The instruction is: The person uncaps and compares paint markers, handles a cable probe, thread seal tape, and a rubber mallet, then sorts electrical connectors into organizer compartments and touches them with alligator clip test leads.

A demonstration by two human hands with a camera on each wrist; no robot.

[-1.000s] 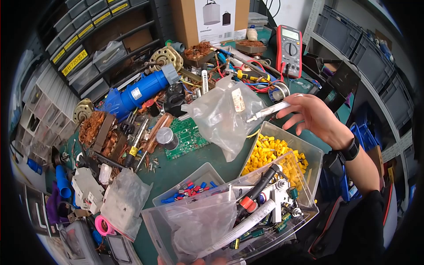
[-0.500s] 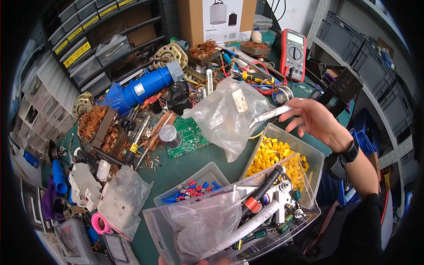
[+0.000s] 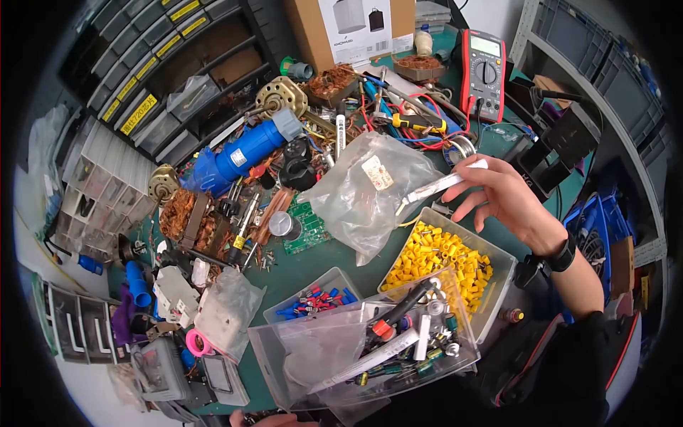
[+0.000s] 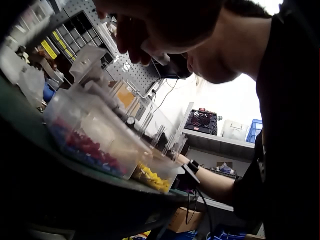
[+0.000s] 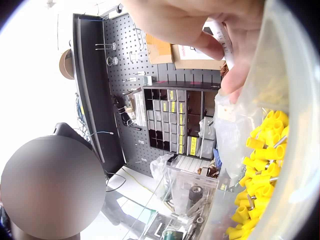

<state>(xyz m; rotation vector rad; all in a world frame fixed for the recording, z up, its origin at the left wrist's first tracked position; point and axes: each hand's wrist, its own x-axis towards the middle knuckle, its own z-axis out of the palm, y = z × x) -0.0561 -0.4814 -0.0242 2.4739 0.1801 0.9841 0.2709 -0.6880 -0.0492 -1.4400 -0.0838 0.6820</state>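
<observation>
My right hand (image 3: 509, 203) pinches a slim white tube (image 3: 437, 187) between thumb and fingers, its narrow tip pointing down-left. Behind the tip lies a cloudy plastic bag (image 3: 356, 206) with a paper label. Just below is a clear bin of yellow crimp terminals (image 3: 441, 263). My left hand (image 3: 274, 420) shows only as fingers at the bottom edge, near a clear bin (image 3: 267, 349) of capacitors, metal parts and a plastic bag. In the left wrist view that hand (image 4: 135, 37) is dark, and I cannot tell whether it holds the pale thing by its fingers.
A smaller bin holds red and blue terminals (image 3: 320, 302). Behind lie a green circuit board (image 3: 306, 231), a blue plug (image 3: 245, 153), copper windings and tools. A red multimeter (image 3: 484, 75) stands at the back right, a drawer cabinet (image 3: 171, 64) at the back left.
The clear bin of capacitors has shifted left, and my left fingers have moved left along the bottom edge. My right hand keeps its pinch on the white tube; the head view has turned slightly.
</observation>
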